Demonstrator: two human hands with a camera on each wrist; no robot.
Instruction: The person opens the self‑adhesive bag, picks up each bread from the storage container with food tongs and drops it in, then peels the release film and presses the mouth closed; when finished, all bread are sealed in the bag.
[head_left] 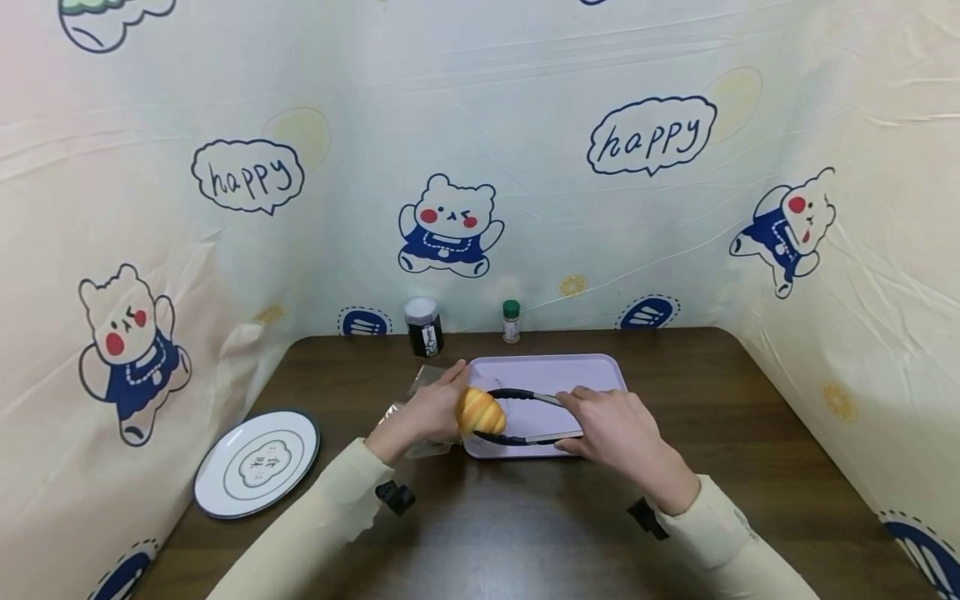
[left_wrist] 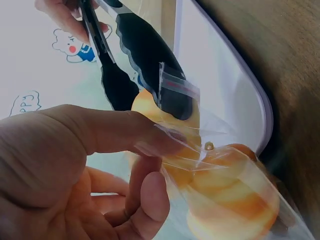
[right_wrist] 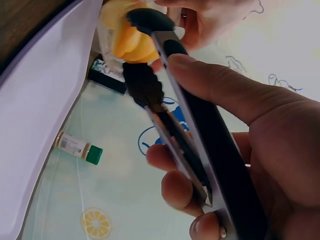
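Observation:
In my right hand [head_left: 615, 429] I grip a pair of metal tongs [right_wrist: 192, 135] with black scalloped tips. The tips stand on two sides of a yellow-orange ridged bread roll [head_left: 482, 412], at the left edge of a lilac tray [head_left: 547, 367]. My left hand [head_left: 429, 414] pinches the edge of a clear plastic bag [left_wrist: 180, 90] between thumb and fingers, close against that roll. Inside the bag shows another bread roll [left_wrist: 232, 195], golden with brown bands. From above, my left hand covers much of the bag.
A white plate [head_left: 217, 475] with a dark rim lies at the table's left. Behind the tray stand a dark jar [head_left: 424, 329] with a pale lid and a small green-capped bottle [head_left: 512, 323]. A printed cloth [head_left: 525, 217] hangs behind the brown table [head_left: 525, 525].

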